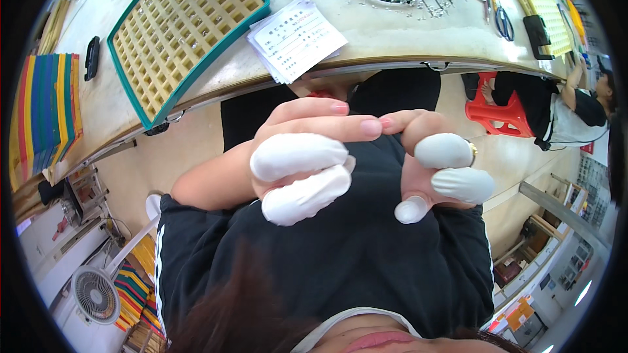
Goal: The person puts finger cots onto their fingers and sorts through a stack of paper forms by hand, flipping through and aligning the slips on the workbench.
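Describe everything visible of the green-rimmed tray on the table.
The tray has a green rim around a pale yellow grid of square cells, looking like plastic. Small shiny bits show in a few cells, too small to identify. It lies slanted on the left part of the table, its far end partly cut off by the picture's top edge, its near corner seeming to jut past the table's front edge. Papers lie against or just beside its right side.

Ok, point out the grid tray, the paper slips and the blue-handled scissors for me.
Grid tray (171, 39): head view, on the yellow lattice near its middle.
Paper slips (297, 38): head view, on the top sheet's face.
Blue-handled scissors (502, 23): head view, on the handles.
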### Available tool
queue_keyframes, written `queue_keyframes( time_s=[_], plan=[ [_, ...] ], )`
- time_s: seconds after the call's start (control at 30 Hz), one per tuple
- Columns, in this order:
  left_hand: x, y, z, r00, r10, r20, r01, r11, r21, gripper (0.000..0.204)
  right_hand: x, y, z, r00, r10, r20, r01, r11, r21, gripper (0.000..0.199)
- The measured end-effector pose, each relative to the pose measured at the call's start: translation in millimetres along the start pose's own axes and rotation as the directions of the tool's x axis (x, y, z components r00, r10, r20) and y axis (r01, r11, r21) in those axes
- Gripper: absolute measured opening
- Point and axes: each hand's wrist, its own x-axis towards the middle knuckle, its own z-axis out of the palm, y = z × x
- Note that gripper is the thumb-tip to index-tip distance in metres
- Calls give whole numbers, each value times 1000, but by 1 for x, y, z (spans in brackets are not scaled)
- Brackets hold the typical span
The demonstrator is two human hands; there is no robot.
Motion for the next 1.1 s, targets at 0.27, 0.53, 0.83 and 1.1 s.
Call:
queue_keyframes(
  time_s=[0.27, 0.53, 0.83, 1.1],
  plan=[
    [-6, 1, 0, 971, -233, -43, 231, 971, -62, 44, -1, 3, -1, 994, -101, -39, 100, 995, -18, 48],
    [-1, -8, 7, 979, -204, 10, 199, 942, -269, 38, 2, 19, -2, 988, -61, -139, 77, 991, 111, 48],
    [-3, -40, -28, 931, -349, 104, 255, 830, 496, 35, -33, 51, -86, 810, 1, -586, -298, 862, -411, 15],
    [6, -83, -54, 559, -789, 255, 173, 411, 895, 37, -81, 71, -164, 687, -120, -717, -605, 453, -655, 16]
  ],
)
